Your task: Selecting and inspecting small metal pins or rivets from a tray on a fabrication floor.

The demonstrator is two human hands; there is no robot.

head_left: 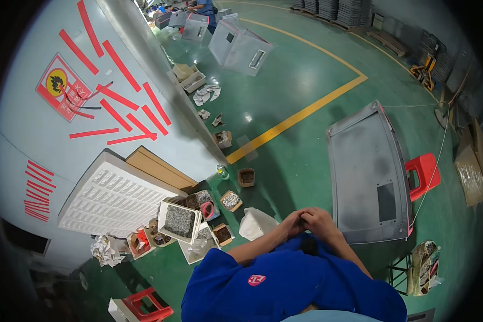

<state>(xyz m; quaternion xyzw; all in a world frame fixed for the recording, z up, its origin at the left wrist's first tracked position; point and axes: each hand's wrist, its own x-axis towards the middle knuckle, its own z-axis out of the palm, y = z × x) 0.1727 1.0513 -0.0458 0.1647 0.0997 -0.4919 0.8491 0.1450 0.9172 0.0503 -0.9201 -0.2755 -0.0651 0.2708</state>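
Observation:
My left hand (293,224) and my right hand (319,220) meet in front of my chest, both with curled fingers. Their fingertips press together, and whatever may be between them is hidden. To the left of my left hand, a white bag or sheet (256,224) lies on the floor. On the right, close to my right hand but apart from it, is a large grey metal panel or cabinet door (359,166) with dark smudges and a rectangular cut-out. A red plastic stool (425,174) shows beneath its right edge.
At the left, open boxes of small metal parts (180,221) crowd beside a white foam board (118,196) leaning on the wall. A second red stool (150,305) stands lower left. Grey metal cabinets (239,48) and a yellow pallet truck (426,67) are farther off.

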